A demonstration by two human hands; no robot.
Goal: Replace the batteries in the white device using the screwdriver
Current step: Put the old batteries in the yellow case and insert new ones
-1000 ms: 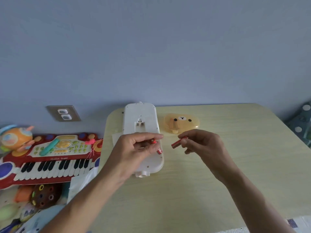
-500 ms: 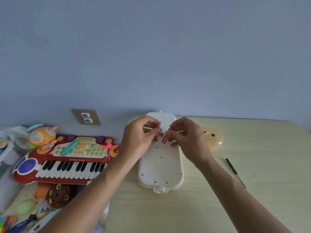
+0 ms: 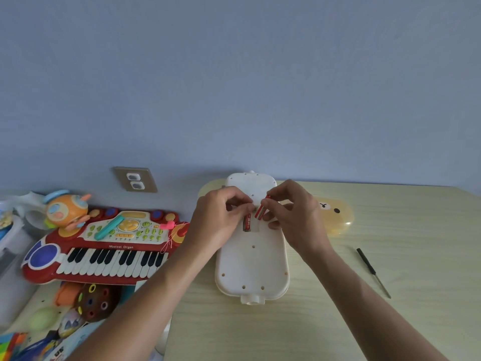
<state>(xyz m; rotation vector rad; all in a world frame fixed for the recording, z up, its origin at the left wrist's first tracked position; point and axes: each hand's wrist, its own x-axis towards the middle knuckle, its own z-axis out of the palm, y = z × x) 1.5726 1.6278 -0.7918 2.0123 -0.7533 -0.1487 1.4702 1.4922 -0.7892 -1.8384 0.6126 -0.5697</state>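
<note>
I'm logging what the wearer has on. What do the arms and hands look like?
Both forearms are bare as far as the view shows, no sleeves visible. The left hand and right hand wear no gloves; no rings, watch or bracelets are visible.

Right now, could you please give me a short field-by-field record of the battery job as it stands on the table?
device: white device lying back-up on the table, battery compartment open
left hand: left hand pinches a red battery, lower end in the compartment
right hand: right hand pinches a second red battery above the compartment
screwdriver: black screwdriver lies untouched on the table to the right
beside: yellow bear-face case; toy keyboard left
</note>
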